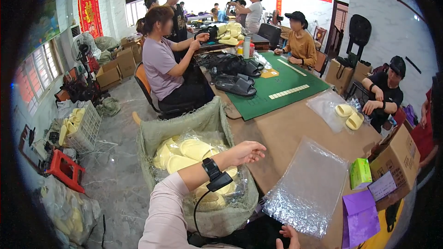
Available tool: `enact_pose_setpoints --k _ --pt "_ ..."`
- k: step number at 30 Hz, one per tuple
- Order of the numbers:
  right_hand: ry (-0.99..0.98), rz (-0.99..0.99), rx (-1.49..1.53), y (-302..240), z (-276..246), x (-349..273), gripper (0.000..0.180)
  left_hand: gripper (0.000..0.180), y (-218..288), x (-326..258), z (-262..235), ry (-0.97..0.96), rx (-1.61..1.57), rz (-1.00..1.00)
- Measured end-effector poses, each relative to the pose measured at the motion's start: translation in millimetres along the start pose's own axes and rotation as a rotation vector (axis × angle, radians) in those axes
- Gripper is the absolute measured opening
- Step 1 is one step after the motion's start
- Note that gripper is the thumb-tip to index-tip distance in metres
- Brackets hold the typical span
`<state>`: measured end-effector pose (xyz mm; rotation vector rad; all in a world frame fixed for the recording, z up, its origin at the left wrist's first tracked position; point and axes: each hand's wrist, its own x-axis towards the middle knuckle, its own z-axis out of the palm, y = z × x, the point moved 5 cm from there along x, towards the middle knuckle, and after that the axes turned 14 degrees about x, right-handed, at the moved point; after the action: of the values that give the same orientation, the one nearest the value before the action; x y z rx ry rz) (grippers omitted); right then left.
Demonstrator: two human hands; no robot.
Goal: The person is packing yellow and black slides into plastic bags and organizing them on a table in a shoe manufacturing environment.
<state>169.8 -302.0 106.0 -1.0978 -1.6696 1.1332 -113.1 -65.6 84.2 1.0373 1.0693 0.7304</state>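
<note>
Now, left hand [247, 152] hangs in the air above the table edge, fingers loosely curled, a little apart, holding nothing. A black wrist device [211, 168] with a cable sits on that forearm. Directly below and to the left of the hand: a burlap sack [203, 120] lined with clear plastic, full of pale yellow slippers [184, 152], lying flat, long axes mixed. Left hand is plainly the nearer one to them. Right hand [288, 236] shows only at the lower edge, fingertips touching the near edge of a clear bubble-wrap bag [310, 186] lying flat on the brown table [286, 129], long axis running away from the person; its grip I cannot tell.
</note>
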Motion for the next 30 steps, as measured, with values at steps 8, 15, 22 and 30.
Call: enact_pose_setpoints --k 8,15,22,30 --pt "-0.018 0.032 0.006 2.3 2.0 -1.2 0.045 0.02 -8.6 -0.8 -1.6 0.013 -0.028 -0.018" --pt "-0.013 0.069 0.03 -3.3 0.9 -1.6 0.047 0.018 -14.3 3.5 6.1 0.001 -0.09 -0.02" --pt "-0.026 0.037 -0.013 2.5 0.8 2.0 0.047 0.018 -29.5 5.7 4.6 -0.006 -0.104 -0.065" --pt "-0.031 0.088 0.009 8.6 2.9 0.7 0.046 0.017 -33.2 10.4 8.6 -0.029 -0.085 -0.041"
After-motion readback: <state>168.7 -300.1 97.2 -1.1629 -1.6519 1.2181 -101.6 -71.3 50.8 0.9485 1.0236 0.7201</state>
